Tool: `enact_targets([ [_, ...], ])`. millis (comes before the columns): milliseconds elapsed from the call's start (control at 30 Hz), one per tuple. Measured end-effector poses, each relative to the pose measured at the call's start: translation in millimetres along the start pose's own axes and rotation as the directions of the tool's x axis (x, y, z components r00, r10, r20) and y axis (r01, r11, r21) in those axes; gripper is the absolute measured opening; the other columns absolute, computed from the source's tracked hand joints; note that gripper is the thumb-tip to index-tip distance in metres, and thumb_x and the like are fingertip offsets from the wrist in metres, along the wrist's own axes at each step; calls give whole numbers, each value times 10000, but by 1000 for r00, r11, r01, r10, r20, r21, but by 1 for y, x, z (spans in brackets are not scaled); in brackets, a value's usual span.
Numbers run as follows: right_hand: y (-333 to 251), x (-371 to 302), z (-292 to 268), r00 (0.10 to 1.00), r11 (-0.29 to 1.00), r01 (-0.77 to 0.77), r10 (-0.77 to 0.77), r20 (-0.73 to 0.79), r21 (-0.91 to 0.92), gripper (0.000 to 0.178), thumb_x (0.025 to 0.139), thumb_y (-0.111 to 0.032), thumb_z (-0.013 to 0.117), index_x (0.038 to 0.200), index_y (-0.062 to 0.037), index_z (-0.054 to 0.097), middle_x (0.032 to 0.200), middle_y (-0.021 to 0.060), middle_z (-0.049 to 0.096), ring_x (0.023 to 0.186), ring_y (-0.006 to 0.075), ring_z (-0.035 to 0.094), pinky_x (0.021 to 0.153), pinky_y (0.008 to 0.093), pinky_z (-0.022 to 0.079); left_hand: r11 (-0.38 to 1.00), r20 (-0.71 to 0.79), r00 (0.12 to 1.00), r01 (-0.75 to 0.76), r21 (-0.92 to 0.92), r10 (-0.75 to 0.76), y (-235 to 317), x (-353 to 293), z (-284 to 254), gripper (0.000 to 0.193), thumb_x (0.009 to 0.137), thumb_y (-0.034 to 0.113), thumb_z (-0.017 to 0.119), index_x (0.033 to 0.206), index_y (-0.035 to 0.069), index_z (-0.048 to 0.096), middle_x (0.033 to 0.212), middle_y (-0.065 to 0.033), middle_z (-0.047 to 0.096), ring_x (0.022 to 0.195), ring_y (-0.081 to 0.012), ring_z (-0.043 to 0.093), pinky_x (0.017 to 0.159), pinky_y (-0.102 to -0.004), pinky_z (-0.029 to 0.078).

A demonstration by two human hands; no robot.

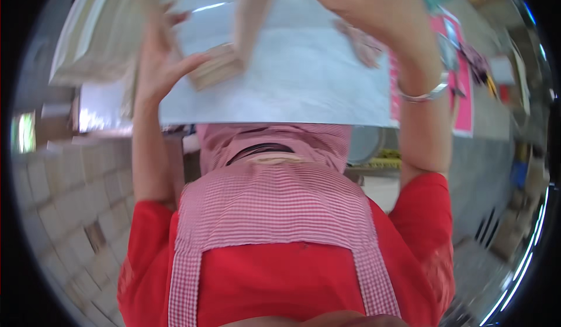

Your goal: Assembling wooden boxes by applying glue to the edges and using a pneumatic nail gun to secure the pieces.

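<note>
Left hand (156,58) fingers spread, thumb against small tan block (217,65); grip loose, steadying. Right hand (356,2) raised over pale sheet (292,87), grip state unclear; tabletop beneath

A pale sheet (292,87) covers the desk (485,122), with a small wooden block (215,65) on it and a pink sheet (464,102) alongside (right edge).
</note>
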State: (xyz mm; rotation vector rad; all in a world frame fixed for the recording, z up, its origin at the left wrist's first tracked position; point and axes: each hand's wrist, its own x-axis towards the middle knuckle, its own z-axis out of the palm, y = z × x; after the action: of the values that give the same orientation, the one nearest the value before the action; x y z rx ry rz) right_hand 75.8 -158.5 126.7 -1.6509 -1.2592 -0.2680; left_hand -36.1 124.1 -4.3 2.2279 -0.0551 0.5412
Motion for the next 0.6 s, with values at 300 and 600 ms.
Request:
enact_targets([
  [300, 165, -340, -186, 561, -208, -713, 403, -723, -669, 351, 883, -313, 629, 1024, -2, 710, 952, 221, 699, 870, 384, 673, 751, 477, 527, 969, -240, 965, 48, -242, -108, -31, -36, 37, 1014, 674, 304, 890, 1444, 26, 293, 1311, -116, 493, 1339, -295, 449, 1106, -509, 340],
  [600, 154, -499, -271, 324, -259, -749, 659, -679, -610, 547, 1009, -469, 459, 1075, 40, 650, 896, 268, 687, 842, 449, 656, 748, 508, 497, 957, -68, 980, 165, -237, -186, -8, -27, 38, 1123, 700, 174, 880, 1537, 26, 146, 1315, -160, 460, 1304, -282, 448, 1103, -446, 370],
])
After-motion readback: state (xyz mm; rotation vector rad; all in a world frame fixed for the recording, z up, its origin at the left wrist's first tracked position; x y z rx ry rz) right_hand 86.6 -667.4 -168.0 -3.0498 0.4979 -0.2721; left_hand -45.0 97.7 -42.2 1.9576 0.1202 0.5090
